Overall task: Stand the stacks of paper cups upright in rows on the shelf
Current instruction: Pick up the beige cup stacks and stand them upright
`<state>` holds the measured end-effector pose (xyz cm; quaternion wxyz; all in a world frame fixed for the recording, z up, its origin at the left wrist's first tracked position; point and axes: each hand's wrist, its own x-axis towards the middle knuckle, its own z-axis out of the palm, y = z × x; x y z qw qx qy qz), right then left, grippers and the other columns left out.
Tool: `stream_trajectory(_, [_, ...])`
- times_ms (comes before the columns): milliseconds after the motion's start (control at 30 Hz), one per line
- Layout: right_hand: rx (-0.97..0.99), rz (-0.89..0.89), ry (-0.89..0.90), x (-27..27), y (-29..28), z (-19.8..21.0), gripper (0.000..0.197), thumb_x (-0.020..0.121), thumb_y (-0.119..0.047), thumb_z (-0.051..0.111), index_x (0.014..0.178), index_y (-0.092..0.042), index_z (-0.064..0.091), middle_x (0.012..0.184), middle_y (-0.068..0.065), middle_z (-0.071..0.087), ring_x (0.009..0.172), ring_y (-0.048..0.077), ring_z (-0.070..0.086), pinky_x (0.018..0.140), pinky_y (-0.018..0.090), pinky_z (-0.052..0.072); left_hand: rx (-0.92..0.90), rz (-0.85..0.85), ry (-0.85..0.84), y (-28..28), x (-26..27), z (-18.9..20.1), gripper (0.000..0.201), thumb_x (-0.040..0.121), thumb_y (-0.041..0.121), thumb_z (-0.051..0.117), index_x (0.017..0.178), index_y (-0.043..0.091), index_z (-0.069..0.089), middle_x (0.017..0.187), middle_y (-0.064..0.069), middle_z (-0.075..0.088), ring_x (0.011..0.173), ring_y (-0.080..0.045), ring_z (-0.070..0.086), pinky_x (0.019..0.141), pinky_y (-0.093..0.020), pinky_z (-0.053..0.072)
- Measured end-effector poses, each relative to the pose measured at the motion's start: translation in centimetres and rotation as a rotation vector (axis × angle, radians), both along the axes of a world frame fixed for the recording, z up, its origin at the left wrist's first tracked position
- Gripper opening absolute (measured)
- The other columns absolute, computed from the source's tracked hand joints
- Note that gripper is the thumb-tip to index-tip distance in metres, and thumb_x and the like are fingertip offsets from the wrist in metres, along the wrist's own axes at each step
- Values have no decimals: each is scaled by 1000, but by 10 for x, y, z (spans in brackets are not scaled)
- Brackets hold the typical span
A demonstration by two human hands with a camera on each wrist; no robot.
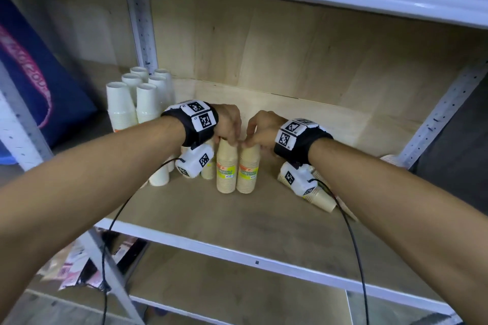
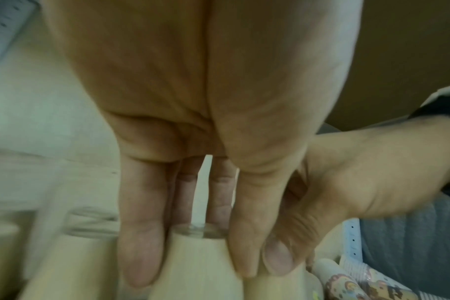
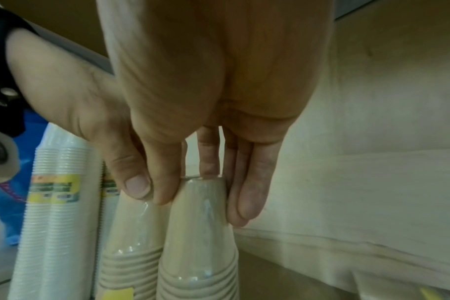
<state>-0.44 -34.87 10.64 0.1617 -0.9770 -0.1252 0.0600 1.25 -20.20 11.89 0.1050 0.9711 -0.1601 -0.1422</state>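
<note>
At the far left of the wooden shelf [image 1: 258, 221] we count six white cup stacks [image 1: 142, 97] standing upright in two rows of three, their paper smooth and their lower rims finely ribbed. Just in front of them stands at least one more white stack [image 1: 159, 175], partly hidden behind the left wrist (we cannot tell how many are there).

In the middle, two tan stacks stand upright and touching, each a tapered cone wrapped in glossy clear film with an orange and yellow label. Our left hand [image 1: 229, 124] pinches the top of the left tan stack [image 1: 226, 169], with fingers [image 2: 141, 243] down one side and the thumb on the other. Our right hand [image 1: 260, 126] pinches the top of the right tan stack [image 1: 248, 170] the same way, with the fingers [image 3: 252, 182] straight along its wall.

To the right, under the right wrist, lie toppled tan stacks [image 1: 320, 196] on their sides; we cannot count them. The shelf board is pale plywood edged with a white metal rail [image 1: 237, 253].
</note>
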Motion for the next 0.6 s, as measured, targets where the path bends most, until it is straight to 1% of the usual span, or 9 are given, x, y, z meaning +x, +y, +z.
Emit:
stream_trajectory(100, [23, 52, 18, 4, 23, -2, 36, 73, -33, 82, 96, -7, 70, 70, 0, 63, 65, 15, 60, 61, 25, 48, 17, 63, 16, 21, -5, 4, 15, 78, 17, 80, 91, 17, 72, 85, -2, 68, 70, -17, 64, 52, -23, 49])
stream_trajectory(200, [54, 102, 20, 5, 43, 0, 32, 73, -31, 83, 91, -8, 69, 75, 1, 65, 72, 18, 64, 67, 30, 54, 35, 125, -2, 41, -11, 6, 19, 79, 14, 79, 96, 9, 74, 90, -6, 70, 65, -15, 61, 55, -23, 51])
stream_trajectory(233, [62, 123, 17, 6, 49, 1, 29, 73, -30, 83, 88, -10, 68, 72, -2, 63, 71, 17, 64, 67, 30, 54, 28, 154, -4, 47, -13, 7, 22, 78, 13, 80, 98, 5, 75, 94, -10, 72, 68, -18, 63, 58, -26, 53])
stream_trajectory(300, [69, 151, 9, 5, 60, 1, 24, 75, -28, 82, 84, -13, 66, 65, -7, 57, 63, 11, 59, 57, 24, 48, 36, 198, -23, 58, -19, 6, 26, 78, 16, 80, 102, 5, 75, 102, -12, 73, 82, -24, 68, 69, -31, 57])
stream_trajectory(333, [68, 162, 1, 5, 66, 1, 23, 74, -28, 83, 83, -13, 66, 64, -7, 58, 62, 11, 59, 55, 22, 46, 46, 217, -41, 62, -22, 6, 28, 78, 18, 79, 104, 7, 75, 104, -11, 73, 90, -25, 70, 76, -33, 58])
stream_trajectory(367, [65, 168, -7, 6, 71, -1, 25, 73, -29, 83, 82, -13, 67, 67, -4, 60, 65, 14, 61, 56, 22, 45, 47, 238, -65, 67, -25, 4, 29, 79, 19, 78, 106, 9, 74, 105, -10, 73, 95, -25, 70, 80, -34, 58])
stream_trajectory(433, [57, 180, -24, 7, 79, -3, 27, 71, -31, 83, 84, -11, 69, 76, 0, 65, 73, 18, 63, 57, 22, 45, 30, 289, -89, 72, -30, -1, 31, 79, 19, 77, 108, 9, 73, 106, -9, 72, 96, -25, 69, 80, -35, 57])
stream_trajectory(500, [42, 188, -34, 6, 85, -6, 27, 71, -31, 83, 85, -13, 69, 82, 1, 66, 76, 18, 62, 53, 19, 42, 37, 300, -110, 74, -34, -7, 32, 80, 17, 76, 110, 8, 71, 107, -10, 71, 98, -25, 68, 84, -36, 58])
stream_trajectory(600, [40, 199, -50, 7, 90, -10, 26, 72, -31, 83, 84, -15, 66, 85, 1, 64, 78, 18, 60, 51, 18, 38, 52, 305, -123, 75, -36, -17, 32, 83, 17, 74, 113, 6, 70, 111, -10, 70, 102, -25, 67, 89, -38, 56])
